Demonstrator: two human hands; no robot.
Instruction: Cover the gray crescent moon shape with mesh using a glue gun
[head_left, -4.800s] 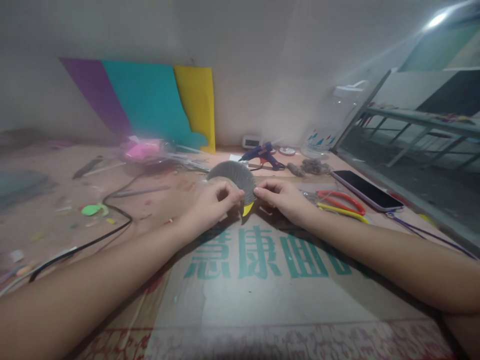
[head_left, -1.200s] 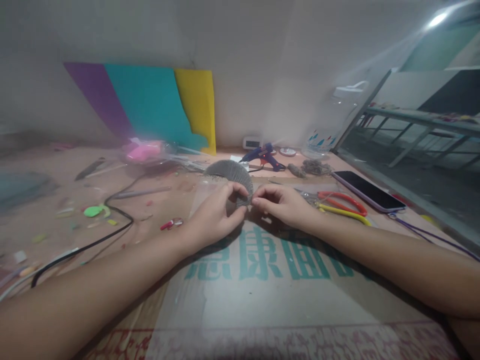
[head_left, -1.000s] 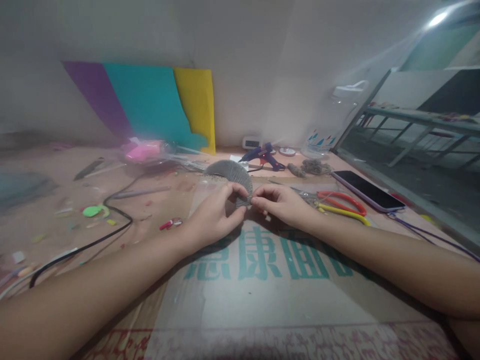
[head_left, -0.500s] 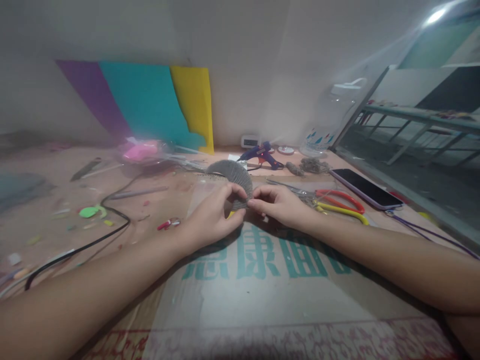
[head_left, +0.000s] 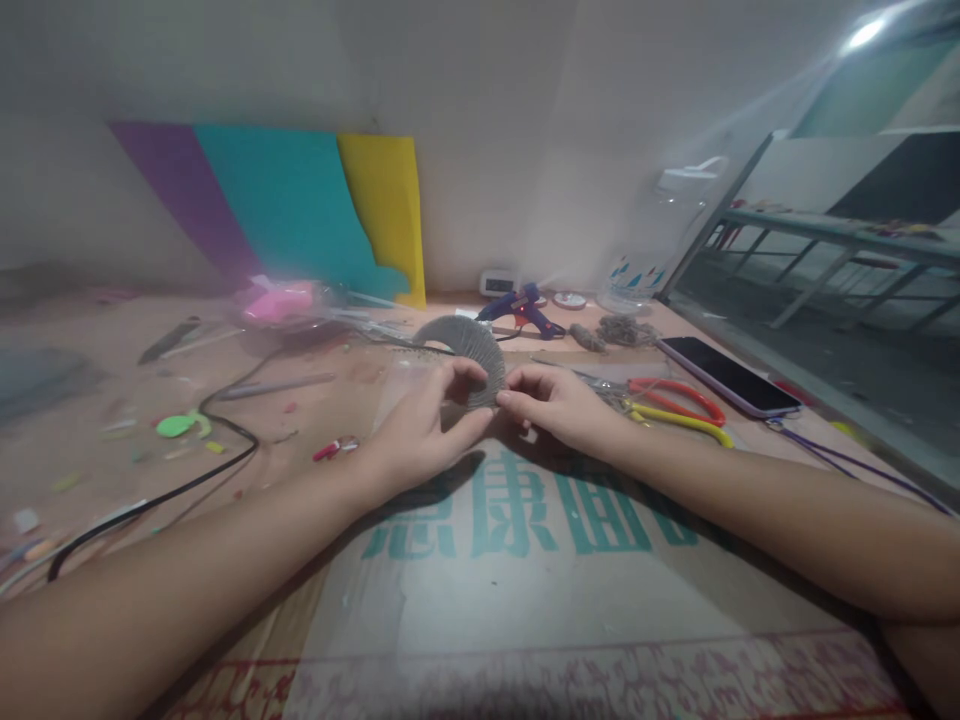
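Note:
A grey crescent, its surface ridged as if closely wound with yarn, stands above the cardboard in the middle. My left hand has its thumb and fingers curved around the lower end of the crescent. Pinched at the right edge of that same end is my right hand, thumb against forefinger. Whether a loose strand lies between these fingertips is too small to tell. Just beyond my right wrist lie scissors with red handles and a tool with yellow handles.
A blue glue gun with a lit red spot rests behind the crescent, near grey yarn. A phone lies at right; a clear jug stands by the wall. A black cable and scraps cover the left side. Printed cardboard lies in front.
My left fingers have spread slightly around the crescent's lower end, showing more of it. My right hand keeps its pinch in nearly the same place.

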